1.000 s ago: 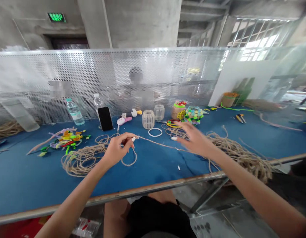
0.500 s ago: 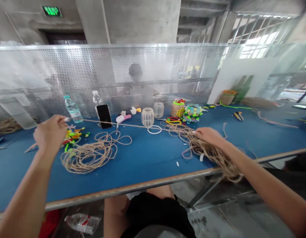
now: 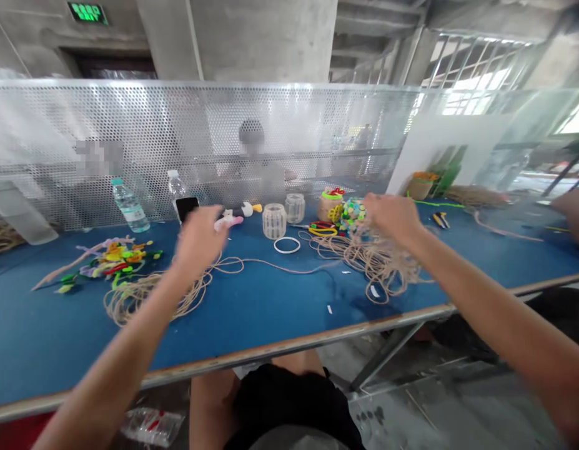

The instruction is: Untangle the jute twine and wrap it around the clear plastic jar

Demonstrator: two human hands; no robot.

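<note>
My left hand (image 3: pixel 202 240) is over the left part of the table, above a loose coil of jute twine (image 3: pixel 160 294). Motion smears its fingers, so what they hold, if anything, cannot be made out. My right hand (image 3: pixel 392 215) is raised above a tangled heap of jute twine (image 3: pixel 373 259), its fingers closed on blurred strands that hang beneath it. A single strand runs across the blue tabletop between coil and heap. A white ring (image 3: pixel 287 245) lies between the hands, in front of a ribbed glass jar (image 3: pixel 274 222).
Behind are a second jar (image 3: pixel 295 208), a wrapped jar (image 3: pixel 330 206), yellow-handled scissors (image 3: pixel 323 230) and a pompom-covered ball (image 3: pixel 353 215). Colourful pipe-cleaner pieces (image 3: pixel 118 256), a water bottle (image 3: pixel 130 206) and a phone (image 3: pixel 187 206) are left. Pliers (image 3: pixel 440 219) lie right. A perforated metal screen (image 3: pixel 143 137) backs the table.
My left hand has swung right from the far left, and the strand stretched between the hands now lies slack on the table. My right hand has risen, lifting some twine.
</note>
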